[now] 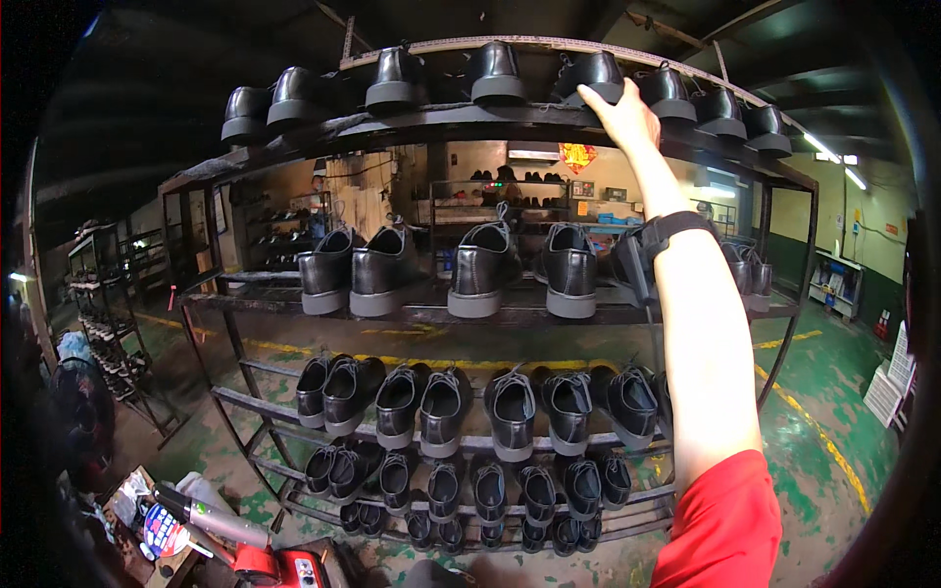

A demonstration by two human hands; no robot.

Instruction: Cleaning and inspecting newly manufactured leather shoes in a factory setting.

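My right hand (627,116) reaches up to the top shelf of a dark metal rack (441,120). Its thumb and fingers close around the heel of a black lace-up shoe (596,71), which faces away from me. Part of the grip is hidden behind the hand. To its left on the same shelf is another black shoe (495,71), and to its right a further black shoe (668,93). A dark band (676,225) wraps my right forearm, which hides part of the second shelf. My left hand is out of view.
Lower shelves hold several more black shoes (570,269). A red and grey machine (245,544) stands at the lower left, near a side rack of shoes (108,314). White crates (892,377) are at the far right. Yellow lines (823,441) mark the worn green floor.
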